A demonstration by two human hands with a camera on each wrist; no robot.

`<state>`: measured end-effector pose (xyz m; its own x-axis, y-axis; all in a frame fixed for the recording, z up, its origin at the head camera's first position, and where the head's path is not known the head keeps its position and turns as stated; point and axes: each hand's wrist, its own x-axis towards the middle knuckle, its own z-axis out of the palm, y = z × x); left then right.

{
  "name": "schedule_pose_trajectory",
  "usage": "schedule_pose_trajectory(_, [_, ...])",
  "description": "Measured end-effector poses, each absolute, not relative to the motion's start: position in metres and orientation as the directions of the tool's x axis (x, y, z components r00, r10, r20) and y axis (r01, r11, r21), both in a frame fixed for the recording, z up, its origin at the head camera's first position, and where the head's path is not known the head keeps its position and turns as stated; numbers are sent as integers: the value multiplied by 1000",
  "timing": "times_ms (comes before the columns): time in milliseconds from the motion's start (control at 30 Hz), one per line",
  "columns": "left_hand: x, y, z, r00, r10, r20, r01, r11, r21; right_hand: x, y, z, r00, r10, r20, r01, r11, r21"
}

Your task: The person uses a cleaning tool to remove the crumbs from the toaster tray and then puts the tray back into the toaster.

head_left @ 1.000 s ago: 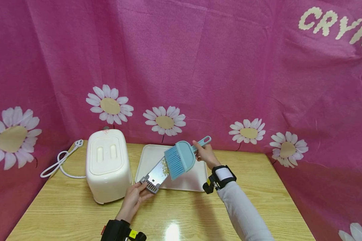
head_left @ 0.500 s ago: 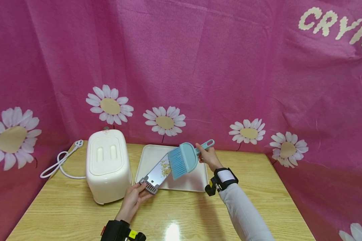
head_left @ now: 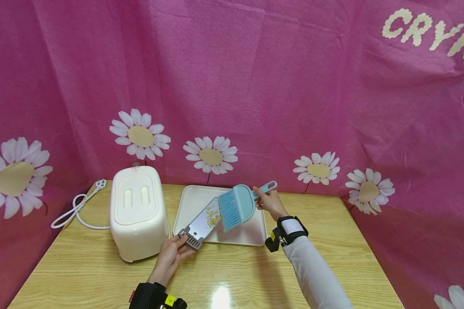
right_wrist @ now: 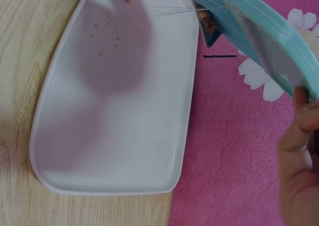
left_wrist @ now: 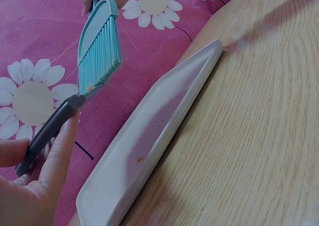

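Note:
My left hand (head_left: 171,256) grips the grey slotted end of a shiny metal crumb tray (head_left: 202,225), thumb on top and fingers below. Yellow-brown crumbs (head_left: 213,216) lie toward the crumb tray's far end. My right hand (head_left: 270,201) holds a light-blue brush (head_left: 244,202) by its handle. The bristles (left_wrist: 103,61) touch the far end of the crumb tray. Both are held above a white rectangular tray (right_wrist: 114,131) on the table. A few crumbs (right_wrist: 127,0) lie scattered in that white tray.
A white toaster (head_left: 139,214) with a lid on top stands left of the white tray. Its cord (head_left: 76,210) lies coiled at the table's left edge. A pink curtain with daisies (head_left: 210,156) hangs right behind the wooden table (head_left: 325,240).
The brush in my right hand has moved right and slightly down, toward the crumb tray's far end, uncovering more crumbs. My left hand and the crumb tray have hardly moved.

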<state>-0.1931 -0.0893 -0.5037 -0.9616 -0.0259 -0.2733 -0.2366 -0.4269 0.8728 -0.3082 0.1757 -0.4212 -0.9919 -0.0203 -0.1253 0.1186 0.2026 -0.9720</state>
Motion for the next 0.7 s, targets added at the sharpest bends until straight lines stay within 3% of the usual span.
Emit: schedule_pose_trajectory(700, [-193, -90, -505, -960, -21, -280, -245, -420, 874, -308, 182, -425, -989, 64, -133, 144, 211, -967])
